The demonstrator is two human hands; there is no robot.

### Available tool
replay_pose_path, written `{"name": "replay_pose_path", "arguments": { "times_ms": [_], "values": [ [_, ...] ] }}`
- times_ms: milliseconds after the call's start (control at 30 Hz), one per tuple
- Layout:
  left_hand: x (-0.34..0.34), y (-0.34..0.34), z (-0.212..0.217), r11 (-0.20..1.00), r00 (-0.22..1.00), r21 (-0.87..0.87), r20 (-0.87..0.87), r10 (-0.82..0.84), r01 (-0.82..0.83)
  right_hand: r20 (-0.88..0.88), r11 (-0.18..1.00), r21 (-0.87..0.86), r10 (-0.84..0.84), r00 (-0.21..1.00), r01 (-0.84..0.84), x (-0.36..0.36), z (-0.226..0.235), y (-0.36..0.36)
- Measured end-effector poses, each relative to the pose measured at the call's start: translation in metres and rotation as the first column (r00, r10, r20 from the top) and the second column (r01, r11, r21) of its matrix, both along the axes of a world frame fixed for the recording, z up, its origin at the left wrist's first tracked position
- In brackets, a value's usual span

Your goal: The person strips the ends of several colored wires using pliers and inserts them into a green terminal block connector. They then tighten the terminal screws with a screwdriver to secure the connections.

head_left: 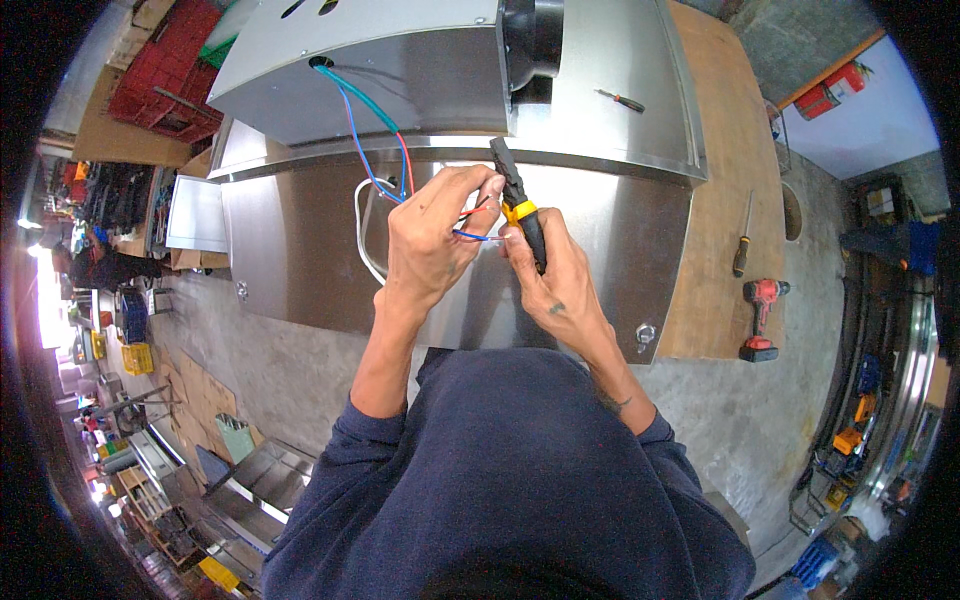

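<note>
Several thin wires (478,237) in red, blue and black come out of my left hand (432,232), whose fingers are closed around them. Combination-style pliers (520,208) with black and yellow handles are in my right hand (562,288), jaws pointing up and away from me. My right thumb is at the stripped-looking tip of the blue wire; whether it pinches it is hard to tell. Behind my left hand, a blue and a red wire in a green sleeve (365,100) run from a hole in a steel housing (420,95). A white cable (360,235) loops beside my left wrist.
Below my hands lies a shiny steel panel (300,255). A small screwdriver (622,101) rests on the steel at the back right. On the wooden board (728,190) to the right are another screwdriver (741,257) and a red cordless drill (763,312).
</note>
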State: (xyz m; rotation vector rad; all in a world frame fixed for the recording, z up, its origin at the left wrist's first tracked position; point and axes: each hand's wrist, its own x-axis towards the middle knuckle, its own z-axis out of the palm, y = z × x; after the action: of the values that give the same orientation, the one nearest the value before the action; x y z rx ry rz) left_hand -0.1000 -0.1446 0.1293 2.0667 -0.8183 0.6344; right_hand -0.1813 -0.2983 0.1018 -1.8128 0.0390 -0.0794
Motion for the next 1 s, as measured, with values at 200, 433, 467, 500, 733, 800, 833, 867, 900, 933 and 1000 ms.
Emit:
{"name": "replay_pose_path", "arguments": {
  "times_ms": [200, 433, 467, 500, 733, 800, 833, 867, 900, 933, 1000],
  "values": [
    [-0.003, 0.004, 0.005, 1.000, 0.961, 0.008, -0.278, 0.004, -0.002, -0.007, 1.000, -0.025, -0.001, 1.000, 0.001, 0.003, -0.001, -0.002],
    [0.005, 0.021, 0.021, 0.973, 0.832, 0.158, -0.552, -0.054, 0.168, 0.029, 0.987, 0.129, 0.098, 0.995, -0.101, 0.005, -0.004, -0.002],
    [0.006, 0.021, 0.020, 0.979, 0.850, 0.110, -0.520, -0.089, 0.170, 0.012, 0.982, 0.146, 0.119, 0.993, -0.119, 0.005, -0.003, -0.002],
    [0.006, 0.020, 0.022, 0.985, 0.828, 0.079, -0.555, -0.087, 0.157, -0.004, 0.977, 0.163, 0.140, 0.990, -0.137, 0.006, 0.001, -0.002],
    [0.009, 0.030, 0.004, 0.998, 0.848, 0.012, -0.527, -0.053, 0.069, -0.032, 0.974, 0.167, 0.158, 0.987, -0.151, 0.009, 0.013, 0.003],
    [0.006, 0.027, 0.006, 0.999, 0.874, -0.010, -0.484, -0.050, 0.051, -0.031, 0.970, 0.200, 0.146, 0.989, -0.137, 0.011, 0.009, 0.005],
    [0.005, 0.026, 0.008, 0.998, 0.879, -0.030, -0.474, -0.057, 0.048, -0.029, 0.967, 0.216, 0.141, 0.990, -0.132, 0.012, 0.007, 0.006],
    [0.004, 0.025, 0.010, 0.998, 0.884, -0.051, -0.463, -0.064, 0.045, -0.014, 0.971, 0.206, 0.131, 0.991, -0.125, 0.012, 0.008, 0.007],
    [0.003, 0.024, 0.009, 0.997, 0.891, -0.070, -0.449, -0.068, 0.041, 0.001, 0.974, 0.196, 0.120, 0.993, -0.118, 0.013, 0.010, 0.008],
    [0.003, 0.023, 0.006, 0.995, 0.897, -0.088, -0.435, -0.072, 0.037, 0.016, 0.976, 0.188, 0.109, 0.994, -0.110, 0.013, 0.012, 0.009],
    [0.002, 0.022, 0.003, 0.993, 0.906, -0.114, -0.417, -0.077, 0.032, -0.016, 0.979, 0.181, 0.101, 0.995, -0.097, 0.013, 0.016, 0.010]
  ]
}}
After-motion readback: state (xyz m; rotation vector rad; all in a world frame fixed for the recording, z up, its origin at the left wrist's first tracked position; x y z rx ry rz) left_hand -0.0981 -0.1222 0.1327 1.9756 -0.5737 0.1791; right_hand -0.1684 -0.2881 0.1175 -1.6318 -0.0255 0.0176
